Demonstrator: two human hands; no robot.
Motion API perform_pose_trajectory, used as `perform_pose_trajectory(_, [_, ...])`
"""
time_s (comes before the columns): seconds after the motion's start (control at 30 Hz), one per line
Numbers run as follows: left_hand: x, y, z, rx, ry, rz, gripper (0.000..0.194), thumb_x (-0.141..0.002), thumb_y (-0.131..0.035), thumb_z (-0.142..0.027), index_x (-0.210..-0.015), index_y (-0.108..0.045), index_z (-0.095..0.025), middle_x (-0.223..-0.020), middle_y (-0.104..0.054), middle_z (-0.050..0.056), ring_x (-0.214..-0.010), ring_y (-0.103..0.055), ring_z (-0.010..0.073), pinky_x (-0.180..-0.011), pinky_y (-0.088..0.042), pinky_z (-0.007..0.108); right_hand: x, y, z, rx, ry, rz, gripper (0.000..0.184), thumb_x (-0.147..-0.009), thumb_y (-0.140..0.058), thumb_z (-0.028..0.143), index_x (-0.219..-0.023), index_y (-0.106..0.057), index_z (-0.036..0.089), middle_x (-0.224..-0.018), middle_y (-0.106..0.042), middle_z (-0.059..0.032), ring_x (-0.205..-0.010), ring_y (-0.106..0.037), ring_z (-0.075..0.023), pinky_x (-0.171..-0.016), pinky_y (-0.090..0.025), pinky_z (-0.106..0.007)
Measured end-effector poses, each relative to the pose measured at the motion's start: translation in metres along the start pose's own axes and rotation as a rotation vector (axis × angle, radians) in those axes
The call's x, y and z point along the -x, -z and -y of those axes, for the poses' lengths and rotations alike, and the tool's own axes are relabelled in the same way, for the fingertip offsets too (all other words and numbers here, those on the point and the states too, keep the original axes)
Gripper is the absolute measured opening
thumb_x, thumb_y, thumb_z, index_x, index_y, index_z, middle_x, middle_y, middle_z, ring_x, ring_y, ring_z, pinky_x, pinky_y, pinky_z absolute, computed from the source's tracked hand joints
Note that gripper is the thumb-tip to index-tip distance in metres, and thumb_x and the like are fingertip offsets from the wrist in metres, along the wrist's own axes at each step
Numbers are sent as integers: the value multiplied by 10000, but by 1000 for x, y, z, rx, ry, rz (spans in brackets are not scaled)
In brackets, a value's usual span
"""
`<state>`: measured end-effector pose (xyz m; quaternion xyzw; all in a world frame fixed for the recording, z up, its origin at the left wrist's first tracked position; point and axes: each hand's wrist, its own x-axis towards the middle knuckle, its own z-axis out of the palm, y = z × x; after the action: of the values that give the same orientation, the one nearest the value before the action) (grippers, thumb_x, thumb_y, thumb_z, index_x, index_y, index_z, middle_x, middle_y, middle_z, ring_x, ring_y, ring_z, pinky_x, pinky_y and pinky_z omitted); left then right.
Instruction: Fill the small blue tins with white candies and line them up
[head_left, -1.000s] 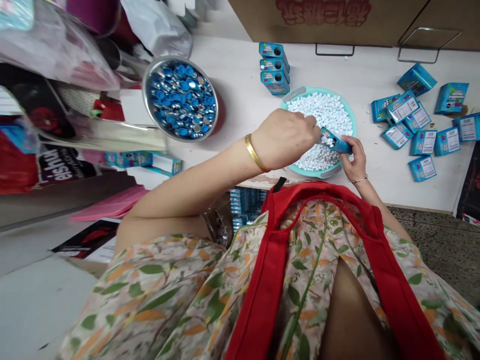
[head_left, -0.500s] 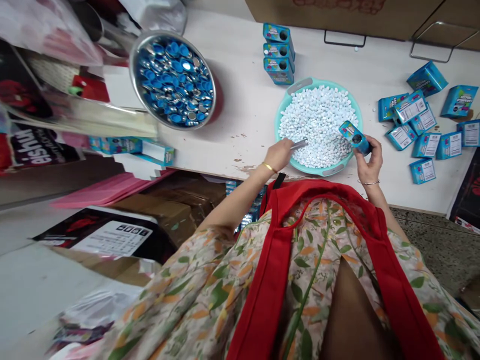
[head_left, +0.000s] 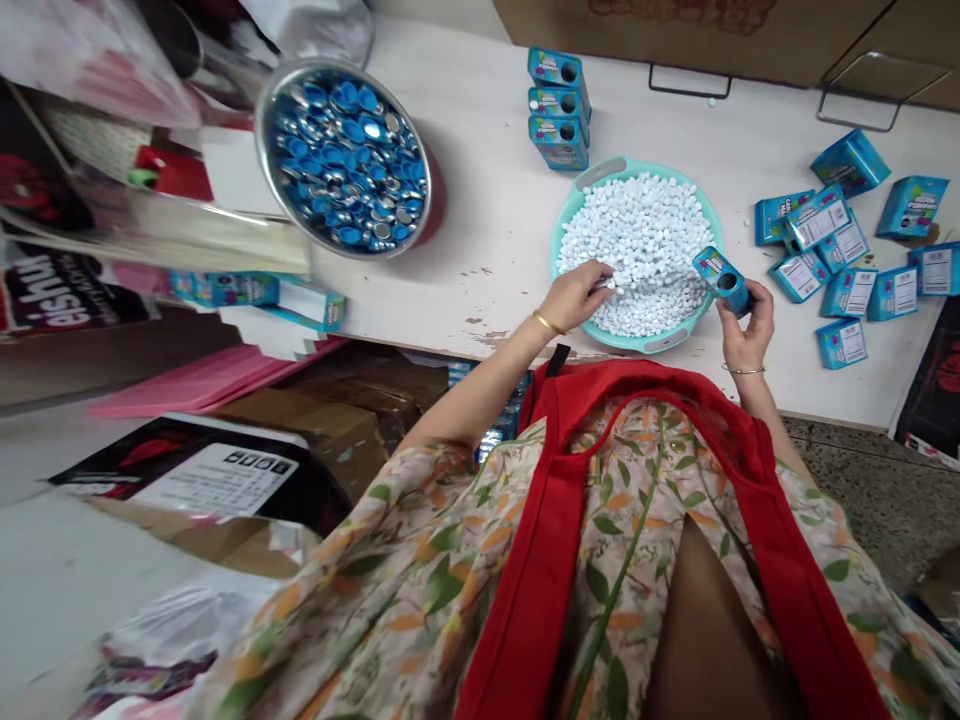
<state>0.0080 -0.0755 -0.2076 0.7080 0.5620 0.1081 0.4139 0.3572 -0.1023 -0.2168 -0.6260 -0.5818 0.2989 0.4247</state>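
Note:
A turquoise basin [head_left: 556,245] full of small white candies [head_left: 637,225] stands on the table in front of me. My left hand [head_left: 576,297] is closed at the basin's left side, fingertips down at the candies. Half a second ago a narrow grey scoop stuck out of these fingers; now the hand and candies hide most of it. Over the basin's right rim, my right hand [head_left: 748,325] grips a small blue candy box [head_left: 724,280], tilted, its round dark hole facing up.
Three blue boxes [head_left: 559,110] with round holes stand in a row behind the basin. Several more boxes [head_left: 817,215] lie scattered at the right. A steel bowl [head_left: 262,150] of blue and silver caps is at the left. A cardboard carton [head_left: 637,35] borders the back.
My left hand has moved slightly right and up, deeper over the candies, and the scoop has dropped from sight. The right hand with the box has shifted a little to the right.

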Motion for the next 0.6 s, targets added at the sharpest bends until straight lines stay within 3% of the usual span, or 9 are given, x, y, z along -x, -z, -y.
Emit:
perform_pose_trajectory(0.1, [7,32,-11,-27,-154,-15,308,-1045,-580,-393,-1262,-660,-189,-1185,-744,129,-1039,-699,260,-960,-552,387,-2,0,3,8,54,47,493,-949,-728,573,-1322,-682,254,-1303,-754,-104,-1250,-735,-309,-1201,-571,-618])
perform_pose_trajectory(0.27, [5,78,-51,-152,-324,52,312,-1064,-564,-406,-1259,-688,-195,-1161,-751,107,-1060,-707,256,-953,-550,382,-2,-9,5,-2,179,135,419,-1002,-674,487,-1374,-661,294,-1369,-753,-94,-1310,-722,-319,-1205,-576,-630])
perform_pose_trajectory(0.43, [-4,107,-95,-377,-352,178,292,-1052,-554,-331,-1265,-718,-217,-1162,-759,93,-1133,-727,280,-951,-551,390,-1,-23,8,-26,212,192,418,-1011,-645,438,-1413,-636,327,-1408,-751,-79,-1357,-713,-324,-1230,-570,-629])
perform_pose_trajectory(0.6, [-6,130,-134,-586,-343,222,254,-1044,-541,-270,-1178,-745,-199,-1122,-765,104,-1067,-747,291,-884,-557,391,2,-31,8,-35,249,217,422,-1014,-621,399,-1430,-621,330,-1419,-756,-83,-1355,-720,-315,-1206,-597,-612])
